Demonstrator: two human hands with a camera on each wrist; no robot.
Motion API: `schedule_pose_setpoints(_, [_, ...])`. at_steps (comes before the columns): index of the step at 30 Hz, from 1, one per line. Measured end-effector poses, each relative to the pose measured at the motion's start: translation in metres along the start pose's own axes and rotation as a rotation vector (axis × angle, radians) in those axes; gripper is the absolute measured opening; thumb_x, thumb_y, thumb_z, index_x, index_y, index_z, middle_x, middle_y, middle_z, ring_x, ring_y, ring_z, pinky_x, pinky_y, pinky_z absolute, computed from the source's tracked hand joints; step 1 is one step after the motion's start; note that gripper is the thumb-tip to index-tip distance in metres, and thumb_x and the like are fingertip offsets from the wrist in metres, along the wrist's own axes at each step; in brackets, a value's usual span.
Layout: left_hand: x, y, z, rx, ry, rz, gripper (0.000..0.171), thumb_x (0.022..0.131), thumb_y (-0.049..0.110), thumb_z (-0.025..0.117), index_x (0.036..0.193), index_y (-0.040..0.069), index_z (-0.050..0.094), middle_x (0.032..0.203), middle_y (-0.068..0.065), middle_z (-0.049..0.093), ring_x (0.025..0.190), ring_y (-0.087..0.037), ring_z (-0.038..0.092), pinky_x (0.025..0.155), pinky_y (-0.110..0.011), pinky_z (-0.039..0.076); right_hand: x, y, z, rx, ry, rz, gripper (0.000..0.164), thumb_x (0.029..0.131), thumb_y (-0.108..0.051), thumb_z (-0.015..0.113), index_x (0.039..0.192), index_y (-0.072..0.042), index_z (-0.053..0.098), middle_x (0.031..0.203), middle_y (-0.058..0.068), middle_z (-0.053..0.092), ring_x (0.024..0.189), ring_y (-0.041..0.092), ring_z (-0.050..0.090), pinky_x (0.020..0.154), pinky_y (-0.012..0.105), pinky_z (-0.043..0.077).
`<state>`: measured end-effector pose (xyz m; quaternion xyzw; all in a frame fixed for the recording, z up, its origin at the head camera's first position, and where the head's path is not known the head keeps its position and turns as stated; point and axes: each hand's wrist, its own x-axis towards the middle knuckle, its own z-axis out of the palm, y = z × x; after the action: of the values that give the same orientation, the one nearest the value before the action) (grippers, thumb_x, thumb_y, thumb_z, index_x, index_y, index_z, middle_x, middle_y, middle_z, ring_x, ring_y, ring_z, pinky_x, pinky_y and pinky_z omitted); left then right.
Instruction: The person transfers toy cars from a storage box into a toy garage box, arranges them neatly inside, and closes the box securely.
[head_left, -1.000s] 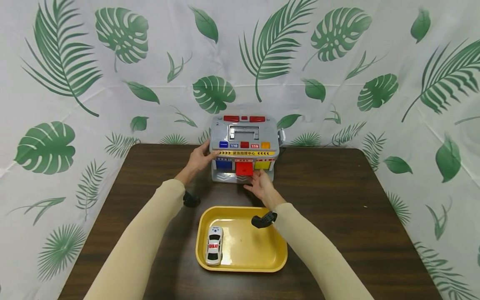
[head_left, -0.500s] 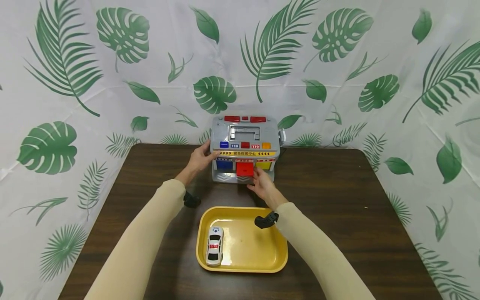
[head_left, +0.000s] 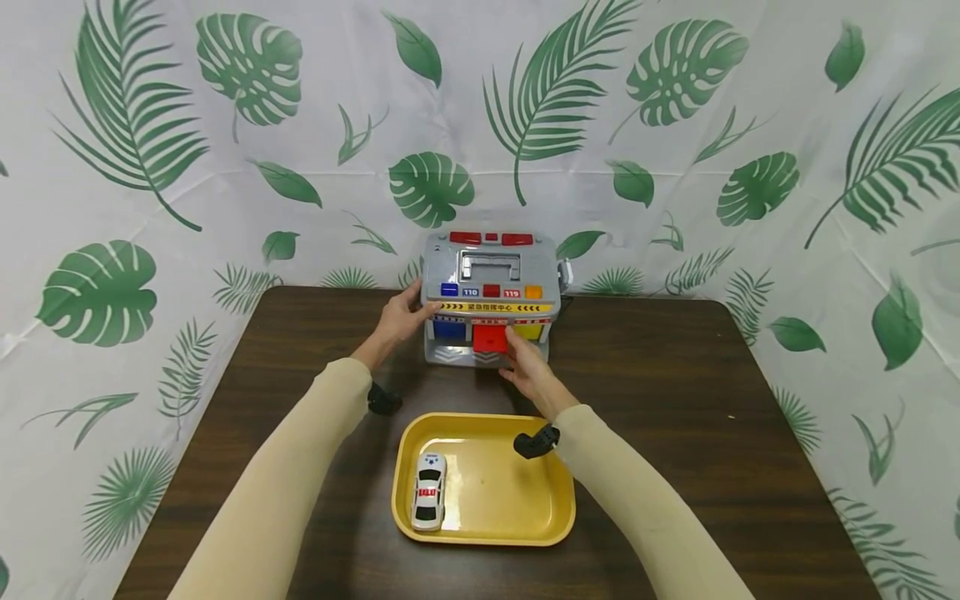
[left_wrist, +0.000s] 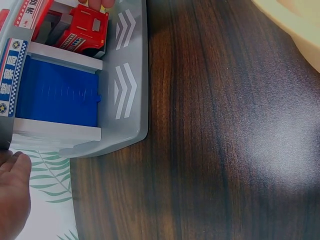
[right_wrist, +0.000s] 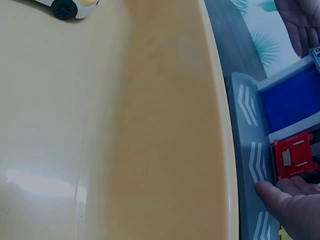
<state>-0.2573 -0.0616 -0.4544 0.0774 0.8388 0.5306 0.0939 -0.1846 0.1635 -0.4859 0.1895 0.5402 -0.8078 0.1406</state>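
Note:
A grey toy garage [head_left: 491, 271] stands at the back of the table, with a blue door [left_wrist: 57, 92] on its left bay and a yellow one [head_left: 531, 331] at the right. In the middle bay sits a red toy truck [left_wrist: 89, 29], its outer end sticking out over the grey ramp. My left hand [head_left: 400, 319] holds the garage's left end, thumb over the front edge and fingers along the side. The fingers of my right hand [head_left: 531, 367] touch the truck's right edge, with the thumb [right_wrist: 272, 197] apart from it, over the ramp.
A yellow tray [head_left: 483, 537] lies in front of the garage, with a white toy car [head_left: 428, 492] at its left. The dark wooden table [head_left: 660, 400] reaches back to a leaf-print cloth [head_left: 315, 100]. A black wrist device [head_left: 536, 442] hangs over the tray.
My right hand has shifted slightly up and to the right, its fingertips now higher on the truck's right edge. The left hand and the garage stay where they were.

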Motion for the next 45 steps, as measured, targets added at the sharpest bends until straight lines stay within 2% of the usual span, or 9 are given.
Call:
schedule_pose_setpoints(9, [0.000, -0.001, 0.000, -0.010, -0.004, 0.000, 0.073, 0.092, 0.035, 0.060, 0.151, 0.017, 0.021, 0.147, -0.011, 0.040, 0.127, -0.024, 0.045, 0.106, -0.042, 0.038, 0.001, 0.001, -0.001, -0.059, 0.009, -0.013, 0.059, 0.098, -0.030, 0.050, 0.145, -0.003, 0.028, 0.149, 0.011, 0.034, 0.138, 0.027, 0.029, 0.113, 0.055, 0.017])
schedule_pose_setpoints(19, [-0.001, 0.002, 0.001, -0.020, -0.005, -0.009, 0.073, 0.092, 0.035, 0.060, 0.151, 0.018, 0.021, 0.147, -0.009, 0.040, 0.128, -0.022, 0.045, 0.106, -0.042, 0.037, 0.002, 0.001, 0.000, -0.104, 0.031, -0.024, 0.057, 0.097, -0.023, 0.052, 0.145, -0.002, 0.029, 0.143, 0.014, 0.038, 0.133, 0.028, 0.032, 0.112, 0.054, 0.022])
schedule_pose_setpoints(30, [0.000, 0.000, 0.001, -0.016, 0.004, -0.014, 0.073, 0.092, 0.036, 0.060, 0.151, 0.019, 0.022, 0.149, -0.009, 0.038, 0.130, -0.023, 0.043, 0.106, -0.042, 0.037, 0.007, 0.002, -0.002, -0.285, 0.069, -0.078, 0.057, 0.094, -0.013, 0.058, 0.143, 0.000, 0.033, 0.146, 0.018, 0.039, 0.135, 0.031, 0.036, 0.110, 0.054, 0.027])
schedule_pose_setpoints(35, [-0.001, -0.001, 0.003, -0.019, -0.002, -0.015, 0.072, 0.092, 0.034, 0.060, 0.151, 0.019, 0.021, 0.149, -0.009, 0.037, 0.132, -0.023, 0.041, 0.107, -0.042, 0.036, 0.006, 0.008, -0.004, -0.321, 0.154, -0.119, 0.059, 0.091, -0.012, 0.062, 0.140, 0.003, 0.034, 0.142, 0.022, 0.043, 0.128, 0.035, 0.044, 0.106, 0.051, 0.035])
schedule_pose_setpoints(40, [-0.001, 0.000, 0.004, -0.012, -0.013, -0.025, 0.073, 0.092, 0.036, 0.060, 0.151, 0.019, 0.021, 0.149, -0.008, 0.037, 0.132, -0.022, 0.041, 0.107, -0.041, 0.036, 0.005, 0.014, -0.004, -0.380, 0.306, -0.154, 0.061, 0.085, -0.015, 0.070, 0.135, 0.001, 0.038, 0.129, 0.024, 0.052, 0.110, 0.034, 0.055, 0.095, 0.047, 0.047])
schedule_pose_setpoints(42, [0.000, 0.000, 0.003, -0.010, -0.012, -0.023, 0.074, 0.091, 0.037, 0.060, 0.151, 0.018, 0.021, 0.149, -0.008, 0.037, 0.133, -0.022, 0.041, 0.107, -0.041, 0.036, 0.006, 0.014, -0.003, -0.441, 0.359, -0.160, 0.062, 0.083, -0.019, 0.073, 0.132, 0.000, 0.040, 0.121, 0.022, 0.056, 0.100, 0.032, 0.058, 0.089, 0.044, 0.051])
schedule_pose_setpoints(45, [0.001, -0.001, 0.001, -0.002, 0.000, -0.005, 0.075, 0.091, 0.037, 0.060, 0.151, 0.013, 0.020, 0.147, -0.011, 0.039, 0.130, -0.024, 0.043, 0.106, -0.042, 0.038, 0.006, 0.011, 0.000, -0.547, 0.382, -0.161, 0.054, 0.082, -0.025, 0.074, 0.124, 0.000, 0.050, 0.109, 0.018, 0.061, 0.089, 0.028, 0.060, 0.080, 0.042, 0.055])
